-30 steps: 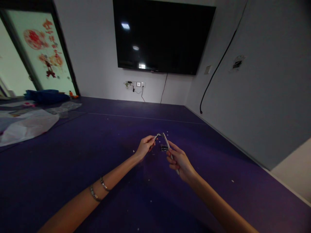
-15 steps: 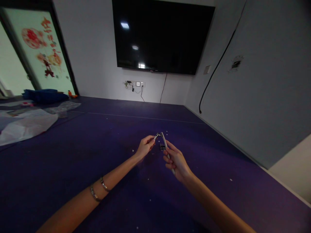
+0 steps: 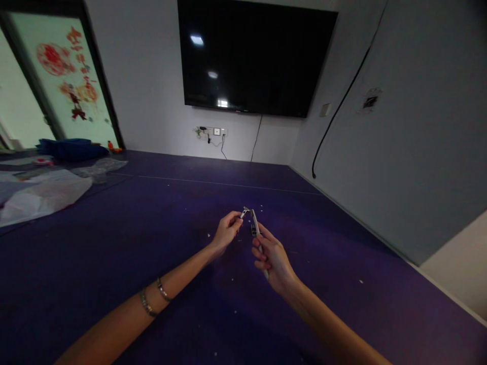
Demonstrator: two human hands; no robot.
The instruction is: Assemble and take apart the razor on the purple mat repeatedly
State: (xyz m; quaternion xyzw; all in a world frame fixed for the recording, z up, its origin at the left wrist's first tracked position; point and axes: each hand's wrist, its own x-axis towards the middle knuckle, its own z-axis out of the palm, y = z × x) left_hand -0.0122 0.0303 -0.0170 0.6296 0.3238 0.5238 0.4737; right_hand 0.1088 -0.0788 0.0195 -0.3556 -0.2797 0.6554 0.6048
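Small and silver, a razor-like piece [image 3: 244, 213] with a T-shaped top is pinched in my left hand [image 3: 225, 234]. My right hand [image 3: 274, 256] is closed around a slim, pale, curved handle [image 3: 255, 221], shaped like a toothbrush. The handle's upper end is beside the top of the silver piece; whether they touch I cannot tell. Behind the right fingers, a small dark block [image 3: 253, 230] lies on the purple surface [image 3: 171, 314], partly covered by the handle.
White specks [image 3: 361, 281] are scattered over the surface. To the left lie a crumpled white plastic bag [image 3: 45, 197], clear plastic film [image 3: 99, 168] and dark blue cloth [image 3: 72, 149]. A television [image 3: 254, 56] hangs on the far wall; a black cable [image 3: 337, 114] runs down the right wall.
My right hand has shifted slightly left with the pale handle, its end now a little closer to the silver piece. The left hand has hardly moved.
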